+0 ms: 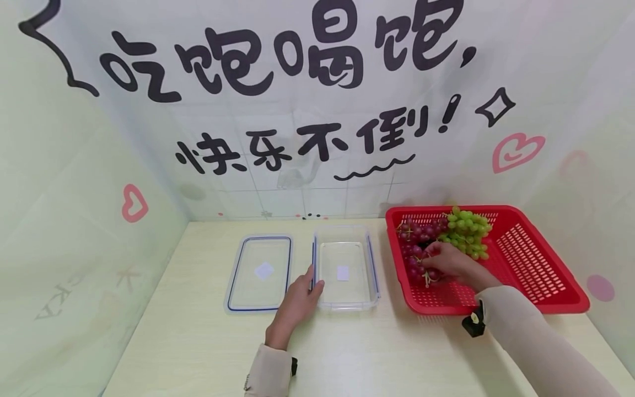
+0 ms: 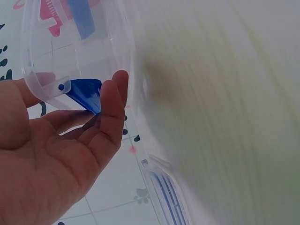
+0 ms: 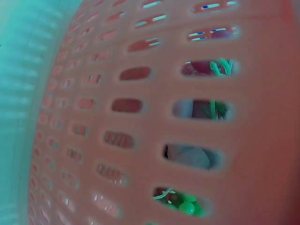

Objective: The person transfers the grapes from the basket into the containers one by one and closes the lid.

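- Closest to the camera, two beige sleeves (image 1: pixel 536 342) are seen stretched over a pale tabletop (image 1: pixel 347 353).
- Just past them, a see-through container (image 1: pixel 347 256) is gripped by its left wall by the left hand (image 1: pixel 297 300), fingers bent near a blue clip (image 2: pixel 86 93). Looks like thin, stiff plastic, so probably light and easily slid; best held by wall or rim.
- Beside it, a blue-edged lid (image 1: pixel 253 286) is laid flat, untouched.
- Off to the right, purple grapes (image 1: pixel 414 256) are pinched by the right hand (image 1: pixel 448 262) at the left side of a red basket (image 1: pixel 501 275). Exact fingertip placement can't be told; the right wrist view is mostly blocked by slotted plastic.
- Soft, slippery and easily squashed, those, I'd guess; better lifted by the stem, lightly.
- Behind that hand, green grapes (image 1: pixel 466 226) are piled against the purple ones.
- Furthest back, a pale wall sheet (image 1: pixel 292 204) is covered in black lettering.
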